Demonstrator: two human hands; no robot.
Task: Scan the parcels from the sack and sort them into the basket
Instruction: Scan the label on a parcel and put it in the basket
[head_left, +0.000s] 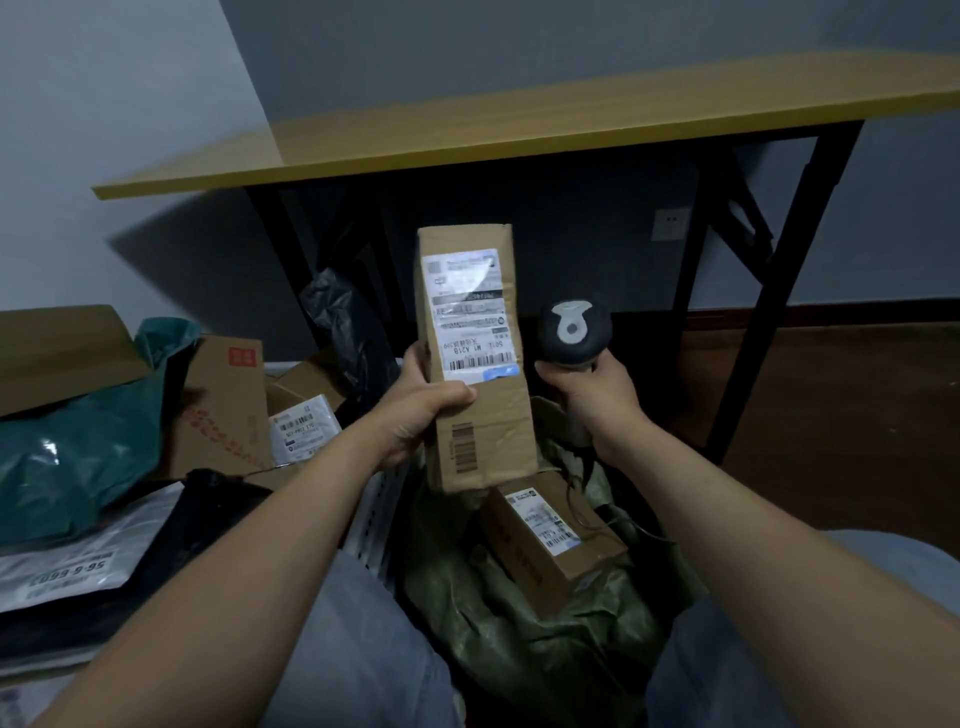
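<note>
My left hand (415, 410) grips a tall brown cardboard parcel (475, 415) upright, its white shipping label facing me. My right hand (597, 395) holds the dark barcode scanner (571, 332) by its handle, just right of the parcel, head up. Below them lies the olive-green sack (545, 639), open between my knees, with another labelled cardboard box (545, 540) resting in it. The white basket (374, 519) shows only as a slatted wall left of the sack, piled with parcels.
At the left, cardboard boxes (223, 405), a teal poly mailer (78, 457), a grey mailer (78, 561) and a black bag (343, 322) are heaped. A yellow-topped table (519, 135) with black legs stands ahead. Wooden floor lies at the right.
</note>
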